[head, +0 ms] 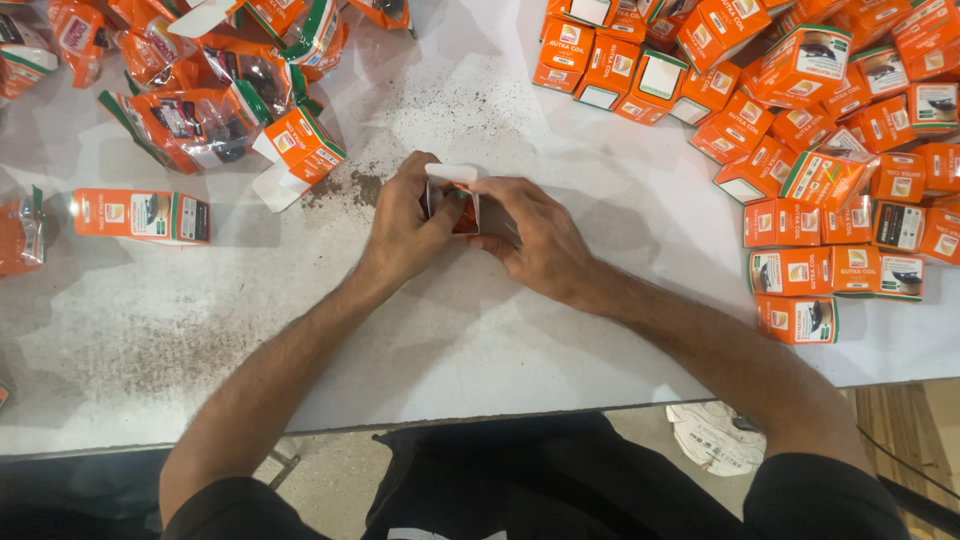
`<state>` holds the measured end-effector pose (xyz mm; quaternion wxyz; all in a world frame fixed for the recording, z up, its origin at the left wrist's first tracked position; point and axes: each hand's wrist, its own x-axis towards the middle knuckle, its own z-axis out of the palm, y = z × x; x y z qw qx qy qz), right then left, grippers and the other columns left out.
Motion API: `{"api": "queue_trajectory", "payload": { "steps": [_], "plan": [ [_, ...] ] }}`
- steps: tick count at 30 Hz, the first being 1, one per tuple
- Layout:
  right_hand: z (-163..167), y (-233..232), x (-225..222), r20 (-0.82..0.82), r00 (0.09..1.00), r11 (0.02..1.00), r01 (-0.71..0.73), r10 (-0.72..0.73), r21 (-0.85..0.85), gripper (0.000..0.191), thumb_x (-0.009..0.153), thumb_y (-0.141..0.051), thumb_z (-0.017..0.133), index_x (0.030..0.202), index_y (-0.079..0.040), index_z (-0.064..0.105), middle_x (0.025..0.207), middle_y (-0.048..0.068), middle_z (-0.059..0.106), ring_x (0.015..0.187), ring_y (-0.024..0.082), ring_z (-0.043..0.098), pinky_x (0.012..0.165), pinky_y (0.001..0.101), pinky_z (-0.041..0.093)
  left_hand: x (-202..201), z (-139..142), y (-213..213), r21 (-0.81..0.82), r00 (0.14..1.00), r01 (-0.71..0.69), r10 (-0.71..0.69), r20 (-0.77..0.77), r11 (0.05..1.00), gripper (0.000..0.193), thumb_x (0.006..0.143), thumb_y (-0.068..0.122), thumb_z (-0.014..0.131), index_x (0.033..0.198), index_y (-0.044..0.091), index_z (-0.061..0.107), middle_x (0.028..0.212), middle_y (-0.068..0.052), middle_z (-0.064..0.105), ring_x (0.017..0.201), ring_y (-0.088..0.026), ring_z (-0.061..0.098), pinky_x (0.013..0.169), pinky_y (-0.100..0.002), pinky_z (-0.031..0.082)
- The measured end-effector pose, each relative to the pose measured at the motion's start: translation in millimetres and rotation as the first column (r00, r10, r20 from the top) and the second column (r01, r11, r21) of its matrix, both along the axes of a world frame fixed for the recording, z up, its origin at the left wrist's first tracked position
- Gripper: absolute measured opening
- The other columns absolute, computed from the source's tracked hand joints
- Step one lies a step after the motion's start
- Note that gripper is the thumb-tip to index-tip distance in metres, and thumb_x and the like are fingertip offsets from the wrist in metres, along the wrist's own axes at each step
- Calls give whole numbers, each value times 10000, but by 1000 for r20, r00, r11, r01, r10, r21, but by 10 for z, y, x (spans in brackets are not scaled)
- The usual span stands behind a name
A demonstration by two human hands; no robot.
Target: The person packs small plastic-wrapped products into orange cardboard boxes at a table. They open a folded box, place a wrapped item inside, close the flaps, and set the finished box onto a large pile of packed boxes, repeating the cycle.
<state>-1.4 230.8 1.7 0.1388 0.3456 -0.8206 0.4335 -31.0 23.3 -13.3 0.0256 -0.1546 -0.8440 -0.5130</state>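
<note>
Lying at the far left of the white table (480, 340) is a shiny orange packet (20, 232), half cut off by the edge of the view. Just to its right lies one long orange box (140, 216) on its side. Above it sits a heap of plastic packets (190, 120) with dark stuff inside, and an open box (298, 150) with its white flap sticking out. Dark crumbs (350, 185) are scattered on the table next to that box.

In the middle, the left hand (405, 225) is curled around the left side of a small box (462, 200). Its thumb presses on the front of the box. The right hand (535, 240) grips the same box from the right side, with its fingers bent around it. The box stands on the table between both hands, and its white top flap is open. A bit of orange shows inside.

Farther right is a big pile of closed orange boxes (800, 90). Some lie flat in rows, and some are tipped over on each other. Below the table edge, on the right, a white shoe (715, 435) shows on the floor.
</note>
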Motion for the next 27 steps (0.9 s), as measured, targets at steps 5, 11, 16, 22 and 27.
{"api": "queue_trajectory", "payload": {
  "steps": [5,11,16,22,27],
  "plan": [
    [95,-34,-27,-112,994,987,10,8,162,538,827,-47,821,1315,17,602,1239,192,650,1190,380,622,972,452,549,1,205,-191,473,855,135,-343,388,871,280,844,20,642,1118,69,602,917,-40,601,763,-126,582,630,-299,497],
    [50,-56,-15,-147,988,983,68,-43,168,434,865,-109,812,1243,3,629,1223,178,670,1206,369,629,983,458,534,-77,304,-259,517,838,30,-304,453,855,95,951,88,666,1011,15,684,808,-43,674,654,-97,608,544,-283,529],
    [-6,-65,22,-130,989,984,94,-75,151,312,896,-101,808,1105,-54,581,1241,141,683,1213,347,648,995,464,530,14,303,-100,218,939,75,-142,312,973,110,938,30,699,1041,-7,697,854,-78,697,708,-129,617,614,-294,513],
    [-44,-35,15,-58,994,988,100,-94,121,454,819,-26,821,1161,-62,524,1246,151,689,1156,364,664,967,464,543,222,313,-214,-202,816,243,-312,-486,949,418,846,6,765,1240,-23,629,1374,-197,635,1310,-397,615,1097,-453,546],
    [-94,-36,0,-5,996,992,85,-85,95,509,787,19,833,1160,-61,496,1236,152,688,1127,376,672,924,456,557,252,256,-279,-241,828,255,-340,-446,937,396,867,52,820,1212,-12,637,1425,-208,603,1366,-402,566,1120,-470,520]
  ]
}}
